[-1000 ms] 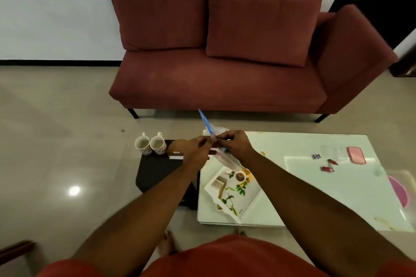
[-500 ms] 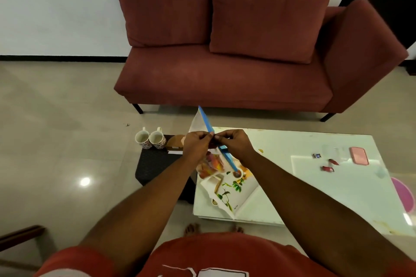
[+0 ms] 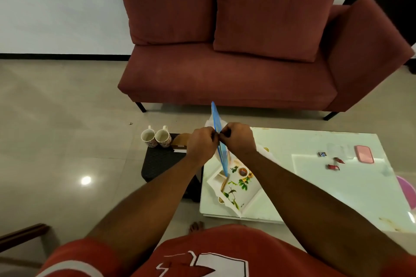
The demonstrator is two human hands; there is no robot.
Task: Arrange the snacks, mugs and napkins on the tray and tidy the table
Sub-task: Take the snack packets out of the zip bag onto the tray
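Note:
Both my hands pinch the blue top strip of a clear snack bag, held edge-on above the tray. My left hand grips it from the left, my right hand from the right, fingertips almost touching. Below them a white tray with a leaf and flower print lies on the near left corner of the white glass table. Two floral mugs stand side by side on a black stool left of the table, next to a tan item and a white napkin.
Small red and blue sweet wrappers and a pink phone lie on the table's far right. A pink round item shows past the right edge. A red sofa stands behind. A wooden chair arm is at the lower left.
The bag has turned more upright and edge-on, and my hands have closed in on its blue strip. The view has shifted slightly.

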